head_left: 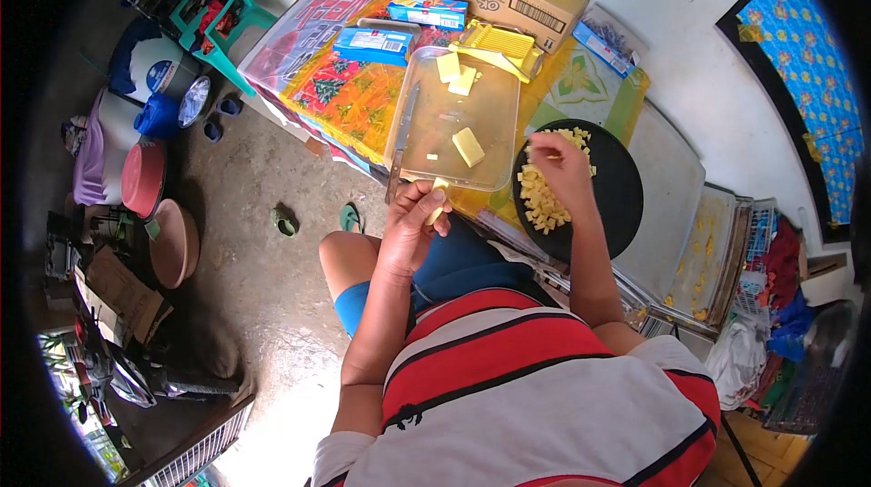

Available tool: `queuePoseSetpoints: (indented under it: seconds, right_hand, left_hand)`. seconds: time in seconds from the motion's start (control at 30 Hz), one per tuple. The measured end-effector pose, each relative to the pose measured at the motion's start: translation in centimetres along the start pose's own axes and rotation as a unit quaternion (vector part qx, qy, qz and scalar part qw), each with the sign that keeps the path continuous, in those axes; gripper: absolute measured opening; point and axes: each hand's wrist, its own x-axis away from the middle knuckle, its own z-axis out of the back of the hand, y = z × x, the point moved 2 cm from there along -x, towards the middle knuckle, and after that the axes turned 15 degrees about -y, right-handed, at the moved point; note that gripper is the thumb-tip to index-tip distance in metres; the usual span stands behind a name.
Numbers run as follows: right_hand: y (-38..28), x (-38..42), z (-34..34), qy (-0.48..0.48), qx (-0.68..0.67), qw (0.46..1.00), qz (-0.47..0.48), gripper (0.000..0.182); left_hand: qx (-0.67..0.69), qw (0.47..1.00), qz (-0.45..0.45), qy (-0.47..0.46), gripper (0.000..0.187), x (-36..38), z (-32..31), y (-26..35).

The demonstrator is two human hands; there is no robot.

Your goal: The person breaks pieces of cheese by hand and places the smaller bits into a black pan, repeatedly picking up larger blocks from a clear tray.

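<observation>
Left hand (414,216) grips yellow stick (440,189) by near edge of clear plastic tray (490,108). Right hand (564,166) over yellow cubes (543,204) on black round tray (621,196), to the right; can't tell if it's grasping any.

Black tray (624,180), blue boxes (374,47), table (349,124)

The shirt (531,387) is wide-banded in red and whitish grey, with narrow black stripes edging the bands and a small, ragged dark mark on one side. Its short sleeves, the right one (691,389) showing red below the pale part, leave the forearms and both the left hand (415,219) and right hand (561,165) bare. Blue shorts (467,260) stop above a bare knee (343,255).
</observation>
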Motion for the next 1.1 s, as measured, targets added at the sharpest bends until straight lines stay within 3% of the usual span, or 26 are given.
queuePoseSetpoints:
  seconds: [0.03, 0.13, 0.43, 0.53, 0.6, 0.7, 0.9, 1.1]
  right_hand:
    - [0.6, 0.2, 1.1, 0.067, 0.094, 0.993, -0.007, 0.022]
    - [3.3, 0.7, 3.8, 0.086, 0.182, 0.977, -0.073, 0.024]
    - [3.4, 1.5, 4.7, 0.074, 0.245, 0.962, -0.091, 0.026]
    - [2.2, 1.2, 3.2, 0.071, 0.110, 0.990, -0.053, 0.025]
    - [0.5, 1.2, 1.1, -0.036, -0.078, 0.996, -0.025, 0.025]
    - [-3.6, 1.9, -1.8, -0.164, -0.277, 0.946, -0.029, 0.029]
    - [-5.1, 2.3, -4.2, -0.261, -0.319, 0.911, -0.001, 0.034]
    - [-5.7, 2.3, -4.1, -0.271, -0.289, 0.918, -0.009, 0.031]
  left_hand:
    - [-0.001, 1.000, -0.005, 0.003, 0.012, 0.0, 0.2, 0.0]
    - [-0.002, 1.000, -0.007, -0.006, 0.011, -0.4, 0.4, -0.4]
    - [-0.029, 0.999, 0.012, 0.005, 0.015, -0.7, -0.2, -1.3]
    - [-0.074, 0.997, 0.021, -0.007, 0.018, -0.7, 0.3, -1.6]
    - [-0.102, 0.995, 0.018, -0.013, 0.019, -0.7, 0.0, -1.6]
    - [-0.147, 0.989, 0.017, -0.023, 0.019, -1.0, -1.0, -1.7]
    - [-0.219, 0.975, 0.033, -0.031, 0.018, -0.7, -1.4, -1.8]
    - [-0.242, 0.968, 0.036, -0.048, 0.017, -0.5, -1.6, -1.7]
